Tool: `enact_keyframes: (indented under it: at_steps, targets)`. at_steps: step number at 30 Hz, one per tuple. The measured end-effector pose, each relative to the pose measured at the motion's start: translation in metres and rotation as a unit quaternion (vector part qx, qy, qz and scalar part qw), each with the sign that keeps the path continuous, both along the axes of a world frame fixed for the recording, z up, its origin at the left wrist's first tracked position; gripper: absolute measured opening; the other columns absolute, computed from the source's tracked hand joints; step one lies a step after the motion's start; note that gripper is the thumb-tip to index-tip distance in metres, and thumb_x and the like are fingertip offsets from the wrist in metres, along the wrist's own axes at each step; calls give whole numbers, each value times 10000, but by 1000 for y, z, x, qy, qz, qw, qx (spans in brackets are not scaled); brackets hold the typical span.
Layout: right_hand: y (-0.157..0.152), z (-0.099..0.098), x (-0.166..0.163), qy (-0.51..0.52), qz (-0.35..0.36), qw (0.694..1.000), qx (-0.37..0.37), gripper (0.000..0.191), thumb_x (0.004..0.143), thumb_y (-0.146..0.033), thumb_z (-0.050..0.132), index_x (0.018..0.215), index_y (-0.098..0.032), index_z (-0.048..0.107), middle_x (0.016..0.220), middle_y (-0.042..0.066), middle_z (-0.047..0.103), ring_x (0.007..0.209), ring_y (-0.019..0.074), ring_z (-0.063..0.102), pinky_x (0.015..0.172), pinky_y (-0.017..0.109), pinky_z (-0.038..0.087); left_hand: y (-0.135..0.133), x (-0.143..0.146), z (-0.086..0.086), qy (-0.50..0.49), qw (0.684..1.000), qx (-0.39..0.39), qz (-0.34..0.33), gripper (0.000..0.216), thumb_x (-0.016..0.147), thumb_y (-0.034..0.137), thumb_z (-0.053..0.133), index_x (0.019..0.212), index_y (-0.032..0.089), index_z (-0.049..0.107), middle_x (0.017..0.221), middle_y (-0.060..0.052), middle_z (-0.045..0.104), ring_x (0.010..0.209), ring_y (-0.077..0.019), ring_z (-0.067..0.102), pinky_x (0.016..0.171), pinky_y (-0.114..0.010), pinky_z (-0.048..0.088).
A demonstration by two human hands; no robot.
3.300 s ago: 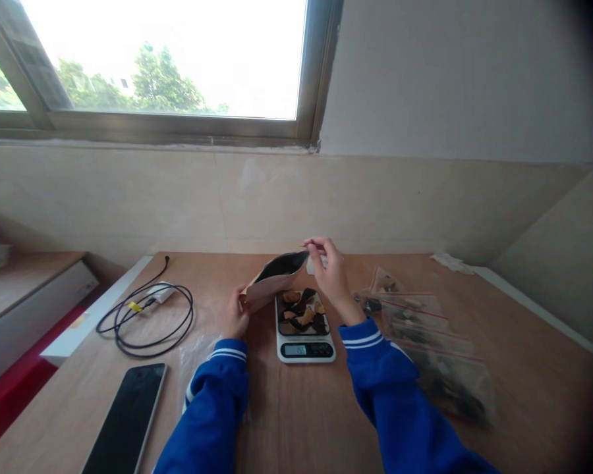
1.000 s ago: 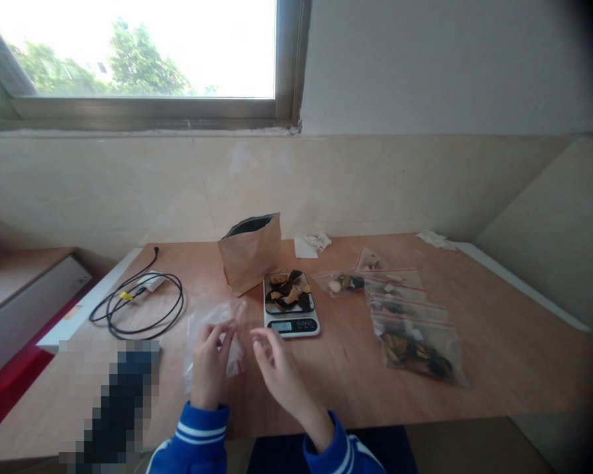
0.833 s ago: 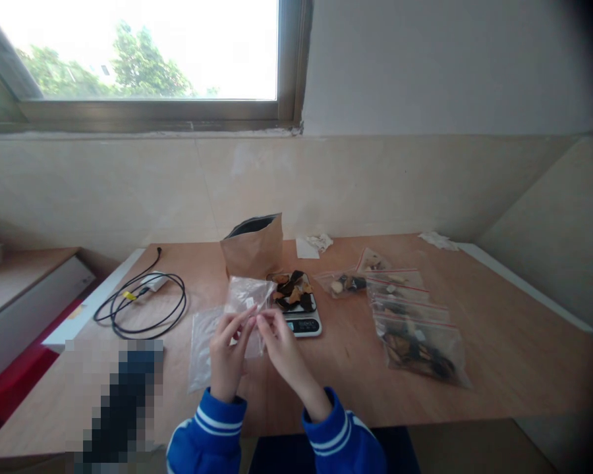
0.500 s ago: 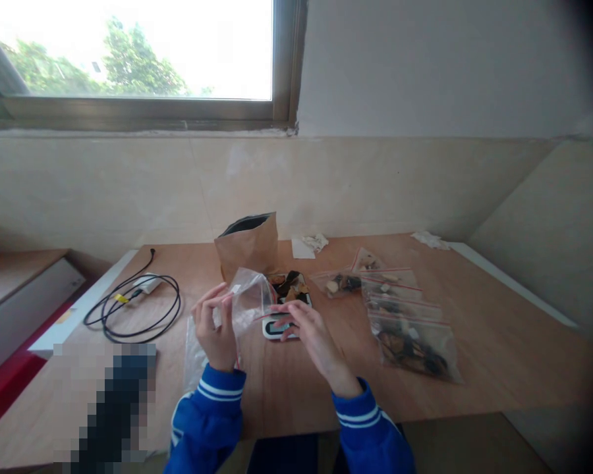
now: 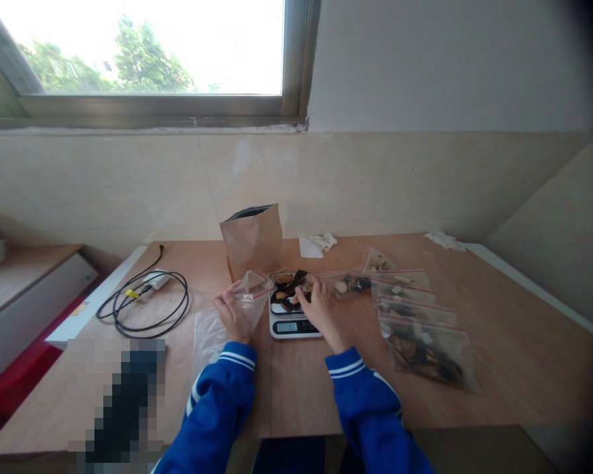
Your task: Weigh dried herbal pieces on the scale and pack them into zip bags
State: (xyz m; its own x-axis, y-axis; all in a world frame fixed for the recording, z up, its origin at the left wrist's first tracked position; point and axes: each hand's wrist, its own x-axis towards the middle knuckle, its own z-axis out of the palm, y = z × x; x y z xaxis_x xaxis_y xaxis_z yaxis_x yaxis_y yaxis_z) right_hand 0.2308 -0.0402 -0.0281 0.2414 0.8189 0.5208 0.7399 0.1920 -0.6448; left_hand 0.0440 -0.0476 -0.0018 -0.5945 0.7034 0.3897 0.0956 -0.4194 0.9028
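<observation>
Clear bag (image 5: 250, 293), thin, limp, likely slippery, pinched open at its rim by left hand (image 5: 232, 315); right hand (image 5: 317, 308) fingers closing on dried pieces (image 5: 289, 289) atop scale (image 5: 292, 324)

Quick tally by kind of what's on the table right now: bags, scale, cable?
Filled zip bags: 5, as far as the overlap shows
Open clear bag in left hand: 1
Brown paper bag: 1
Scale, right hand on it: 1
Cable: 1
Total: 9
</observation>
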Motion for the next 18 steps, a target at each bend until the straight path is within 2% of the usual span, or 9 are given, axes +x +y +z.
enact_keyframes:
  at_steps: [5, 9, 13, 18]
  targets:
    - [4, -7, 2, 3, 5, 1000, -6, 520, 907, -503, 399, 1211, -91, 497, 1205, 228, 543, 1180, 321, 481, 973, 498, 396, 1, 0, 2, -6, 999, -21, 24, 374, 945, 476, 325, 1006, 174, 536, 964, -73, 666, 885, -183, 640, 826, -361, 486]
    - [2, -3, 4, -11, -6, 1000, -16, 465, 918, -494, 392, 1096, -100, 565, 1071, 200, 600, 1070, 303, 534, 927, 469, 419, 2, 1, 1, 16, 1000, -22, -1, 418, 948, 481, 308, 1084, 167, 548, 1026, -93, 662, 931, -183, 634, 851, -353, 479]
    - [3, 3, 6, -21, -29, 999, -24, 433, 916, -506, 399, 986, -126, 596, 954, 173, 609, 978, 299, 542, 872, 464, 427, 2, 1, -1, 31, 999, -16, -16, 441, 946, 491, 302, 1085, 155, 553, 1029, -96, 655, 968, -185, 625, 887, -352, 470]
    - [11, -3, 16, 41, -16, 999, -3, 488, 890, -600, 392, 920, -154, 589, 933, 147, 609, 941, 264, 557, 854, 421, 443, 1, 1, -1, 28, 999, -5, -30, 438, 949, 487, 294, 1081, 155, 546, 1031, -100, 655, 960, -179, 633, 882, -337, 476]
